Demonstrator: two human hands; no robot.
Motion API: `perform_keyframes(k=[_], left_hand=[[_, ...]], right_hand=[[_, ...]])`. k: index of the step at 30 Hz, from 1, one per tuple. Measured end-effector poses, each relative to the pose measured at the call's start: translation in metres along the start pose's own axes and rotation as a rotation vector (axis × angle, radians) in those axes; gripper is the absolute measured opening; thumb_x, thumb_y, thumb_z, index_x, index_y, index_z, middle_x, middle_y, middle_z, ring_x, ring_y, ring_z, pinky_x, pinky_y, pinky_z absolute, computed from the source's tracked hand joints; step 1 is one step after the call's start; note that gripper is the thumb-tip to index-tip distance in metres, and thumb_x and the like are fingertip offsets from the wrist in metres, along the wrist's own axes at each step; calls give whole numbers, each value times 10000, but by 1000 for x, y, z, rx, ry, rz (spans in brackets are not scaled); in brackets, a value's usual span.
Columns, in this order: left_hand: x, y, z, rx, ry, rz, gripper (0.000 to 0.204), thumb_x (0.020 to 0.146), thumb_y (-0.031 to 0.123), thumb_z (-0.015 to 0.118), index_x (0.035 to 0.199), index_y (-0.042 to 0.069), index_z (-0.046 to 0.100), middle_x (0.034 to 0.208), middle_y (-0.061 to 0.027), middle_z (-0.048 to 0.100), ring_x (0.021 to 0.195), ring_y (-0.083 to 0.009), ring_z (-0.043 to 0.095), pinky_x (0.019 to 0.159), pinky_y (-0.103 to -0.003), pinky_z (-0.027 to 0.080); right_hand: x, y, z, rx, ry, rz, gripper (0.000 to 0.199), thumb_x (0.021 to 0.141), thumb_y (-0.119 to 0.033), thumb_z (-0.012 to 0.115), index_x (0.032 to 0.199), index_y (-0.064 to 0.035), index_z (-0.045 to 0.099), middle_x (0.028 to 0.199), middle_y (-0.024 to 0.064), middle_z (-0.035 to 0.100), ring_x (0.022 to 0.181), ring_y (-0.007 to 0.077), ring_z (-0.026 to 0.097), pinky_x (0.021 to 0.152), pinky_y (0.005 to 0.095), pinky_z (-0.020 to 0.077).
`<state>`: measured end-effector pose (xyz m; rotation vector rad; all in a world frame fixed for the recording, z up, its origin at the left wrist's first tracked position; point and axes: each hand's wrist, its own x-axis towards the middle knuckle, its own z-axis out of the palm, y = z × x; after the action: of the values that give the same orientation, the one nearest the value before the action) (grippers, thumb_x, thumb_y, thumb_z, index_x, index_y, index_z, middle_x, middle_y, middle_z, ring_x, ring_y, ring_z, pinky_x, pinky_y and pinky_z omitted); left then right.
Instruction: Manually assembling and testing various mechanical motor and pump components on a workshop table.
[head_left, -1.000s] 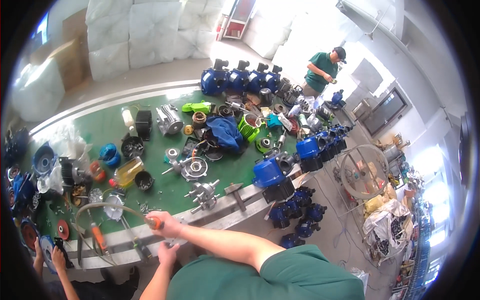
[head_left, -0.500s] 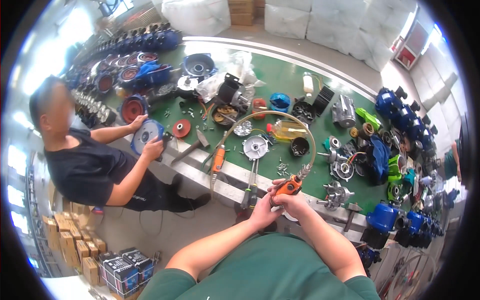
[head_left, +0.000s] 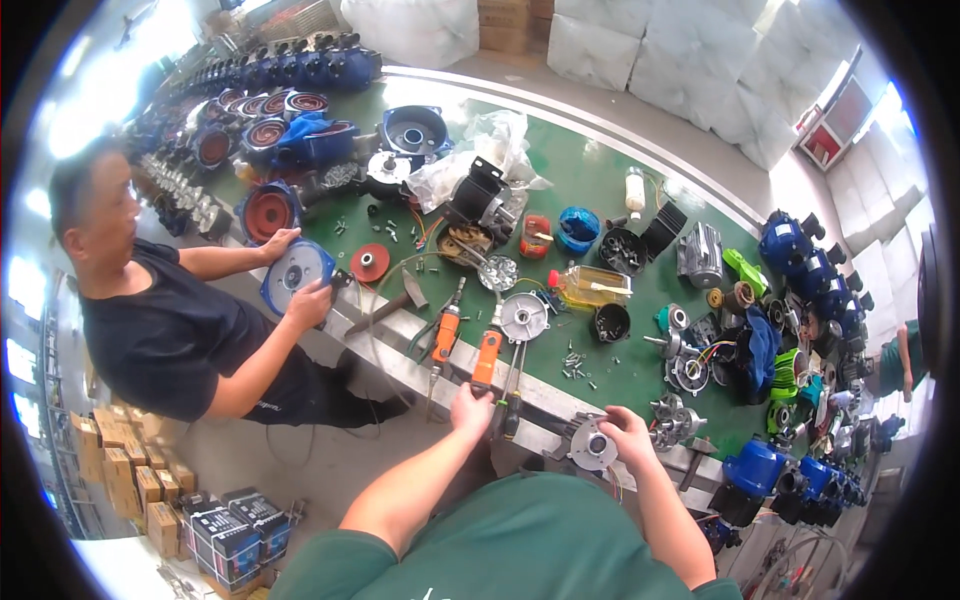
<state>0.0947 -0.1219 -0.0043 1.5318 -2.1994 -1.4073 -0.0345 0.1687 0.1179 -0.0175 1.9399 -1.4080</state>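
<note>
Two things occupy you, one on each side. Your left grip [head_left: 472, 408] is curled around the dark near end of an orange power tool [head_left: 487, 358], whose long axis points away from your body, leaning slightly right. Your right grip [head_left: 628, 432] touches the upper right rim of a round silver motor part [head_left: 594, 448]; whether those fingers clasp it or merely rest there cannot be told. That part lies right of the left grip and a little nearer your body, so the right one is much closer to it. Its face is pale, hard metal with a raised ring at the centre; the tool's body looks smooth and straight-sided. Just right of your left grip is a slim screwdriver [head_left: 512, 412]. To its left, a second orange tool [head_left: 446, 336] lies on the smooth green bench [head_left: 622, 385]. Farther out, between both grips, are shiny loose screws [head_left: 574, 366] and a clear bottle of yellow liquid [head_left: 590, 288].
</note>
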Motion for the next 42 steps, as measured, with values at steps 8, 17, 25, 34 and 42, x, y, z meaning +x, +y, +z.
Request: perform_keyframes(k=[8, 17, 25, 34, 42], left_hand=[[42, 11, 2, 172, 53, -36, 300, 800, 200, 765, 1002, 22, 634, 983, -196, 711, 977, -385, 680, 853, -479, 518], [17, 2, -7, 460, 236, 249, 406, 792, 27, 657, 1187, 79, 583, 1140, -167, 591, 1139, -350, 540, 1011, -451, 420], [-87, 30, 29, 449, -954, 753, 431, 841, 223, 738, 1206, 41, 599, 1220, -185, 606, 1171, -353, 580, 1017, -418, 473], [-88, 38, 52, 237, -768, 625, 183, 930, 155, 647, 1035, 7, 670, 946, -151, 704, 892, -303, 683, 792, -375, 529], [-69, 98, 55, -116, -692, 124, 243, 995, 202, 610, 1052, -25, 674, 885, -33, 699, 744, -115, 633, 667, -304, 531]], right_hand=[[-44, 118, -50, 55, 329, 120, 367, 881, -37, 673, 1232, 37, 594, 1035, 107, 692, 955, 178, 666, 861, 312, 539], [-80, 188, -25, -302, 335, 129, 445, 793, -46, 692, 1226, 7, 603, 1064, 96, 681, 947, 157, 665, 864, 294, 546], [-60, 215, -6, -458, 326, -276, 415, 755, -181, 794, 1124, -41, 664, 1140, 166, 648, 1042, 328, 649, 910, 415, 531], [-48, 157, -26, -442, 366, -436, 233, 770, -222, 803, 838, -30, 691, 781, 113, 639, 777, 309, 596, 688, 419, 487], [-21, 60, -42, 280, 172, 30, 260, 900, -182, 715, 994, 56, 671, 847, 39, 707, 728, 127, 633, 682, 319, 525]])
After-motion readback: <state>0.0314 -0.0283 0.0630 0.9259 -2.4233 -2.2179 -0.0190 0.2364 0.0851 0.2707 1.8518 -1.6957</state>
